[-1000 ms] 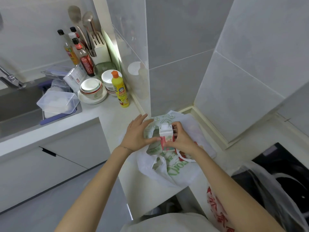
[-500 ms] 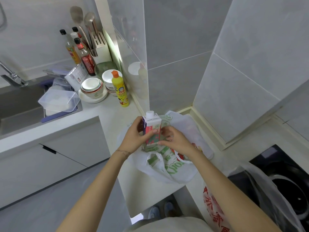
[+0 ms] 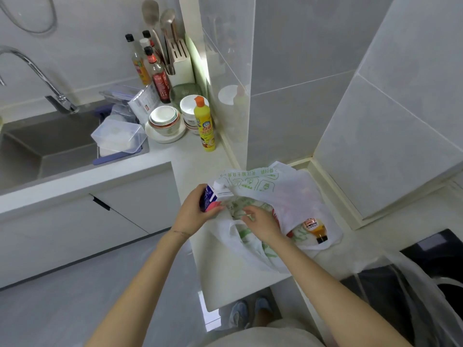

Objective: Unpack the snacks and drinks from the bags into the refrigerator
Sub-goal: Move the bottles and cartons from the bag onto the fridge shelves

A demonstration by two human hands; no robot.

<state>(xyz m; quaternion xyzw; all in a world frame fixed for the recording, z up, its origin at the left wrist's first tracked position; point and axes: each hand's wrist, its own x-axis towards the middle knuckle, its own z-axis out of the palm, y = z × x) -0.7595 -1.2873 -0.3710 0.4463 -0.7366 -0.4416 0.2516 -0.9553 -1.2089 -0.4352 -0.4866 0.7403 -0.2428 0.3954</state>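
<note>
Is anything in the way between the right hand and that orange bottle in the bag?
Yes. The right hand is at the mouth of the white bag, and the bottle lies deeper inside, to its right. Crumpled folds of the bag and something red sit between them.

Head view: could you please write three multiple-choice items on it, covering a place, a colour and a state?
1. Where does the yellow bottle stand? A) in the sink B) on the counter near the stacked bowls C) inside a bag
2. What colour is its cap? A) orange B) blue C) black
3. What is the left hand doing? A) hanging idle B) gripping the carton C) lifting a bowl
Answers: B, it stands upright on the counter by the bowls; A, the cap is orange; B, its fingers curl round the carton.
</note>
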